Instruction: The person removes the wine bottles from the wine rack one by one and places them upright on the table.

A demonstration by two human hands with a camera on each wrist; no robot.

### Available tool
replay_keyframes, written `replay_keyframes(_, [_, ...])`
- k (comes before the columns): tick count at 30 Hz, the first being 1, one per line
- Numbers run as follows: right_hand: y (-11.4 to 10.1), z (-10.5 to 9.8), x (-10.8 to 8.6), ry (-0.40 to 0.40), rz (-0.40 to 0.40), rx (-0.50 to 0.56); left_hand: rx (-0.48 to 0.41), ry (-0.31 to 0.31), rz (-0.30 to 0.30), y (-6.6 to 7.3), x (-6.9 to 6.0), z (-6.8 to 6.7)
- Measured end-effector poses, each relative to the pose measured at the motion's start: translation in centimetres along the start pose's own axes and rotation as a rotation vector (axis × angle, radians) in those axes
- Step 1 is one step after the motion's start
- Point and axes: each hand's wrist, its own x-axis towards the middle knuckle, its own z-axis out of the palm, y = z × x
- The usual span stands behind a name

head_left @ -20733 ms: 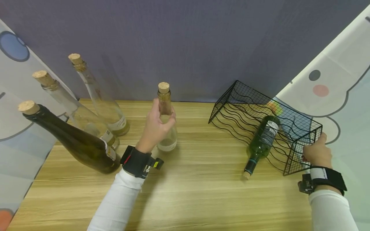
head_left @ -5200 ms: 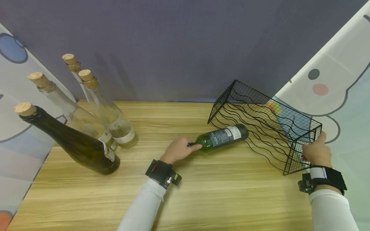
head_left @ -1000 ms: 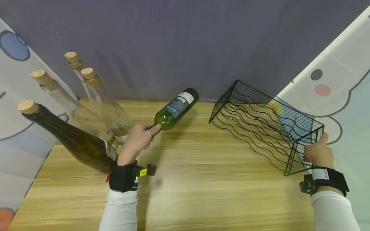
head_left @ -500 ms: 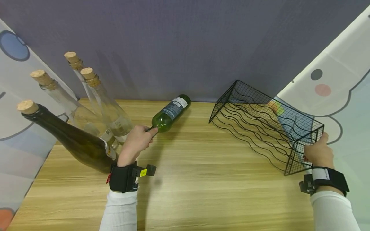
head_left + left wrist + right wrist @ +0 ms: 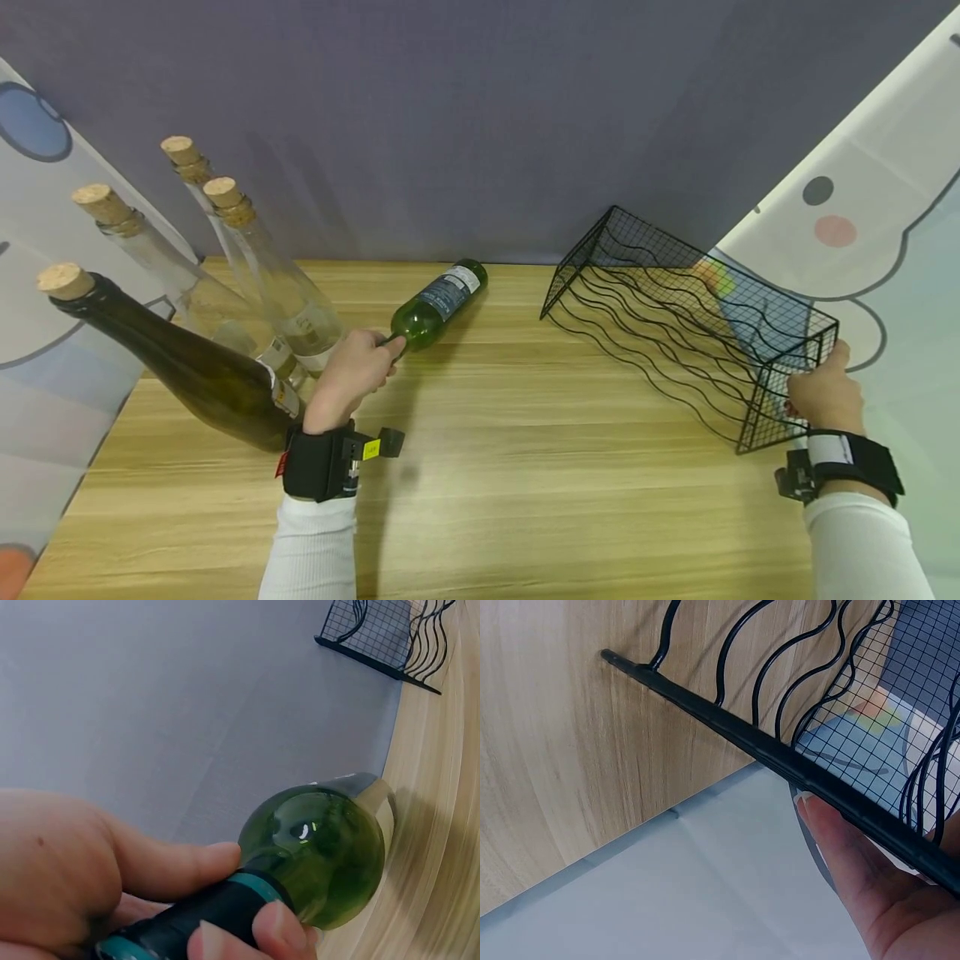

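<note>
My left hand (image 5: 352,371) grips the neck of a green wine bottle (image 5: 442,304), left of centre in the head view. The bottle lies slanted, base pointing to the back right. In the left wrist view, my thumb and fingers wrap the dark capsule (image 5: 217,915) below the bottle's rounded shoulder (image 5: 322,855). I cannot tell whether its base touches the table. At the right, my right hand (image 5: 828,392) holds the end frame of a black wire wine rack (image 5: 660,242). In the right wrist view, fingers lie around the rack's black bar (image 5: 780,761). No bottle lies in the rack.
Corked bottles stand at the left: a tall dark one (image 5: 195,375) and three clear ones, including a front clear bottle (image 5: 281,283) close to my left hand. A grey wall panel (image 5: 450,125) rises behind the wooden table (image 5: 525,500).
Earlier, my left hand held a clear bottle, now among the others at the left. The green bottle has left the rack and moved left; its base has just lowered. My right hand stays put.
</note>
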Motion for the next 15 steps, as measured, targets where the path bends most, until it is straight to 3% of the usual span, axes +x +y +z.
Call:
replay_keyframes(7, [0.23,0.00,0.19,0.000,0.000,0.002,-0.061,-0.049,-0.013,-0.22,0.07,-0.05])
replay_keyframes(15, [0.14,-0.15,-0.01,-0.005,0.003,0.010,-0.034,-0.057,-0.013,-0.47,0.21,0.00])
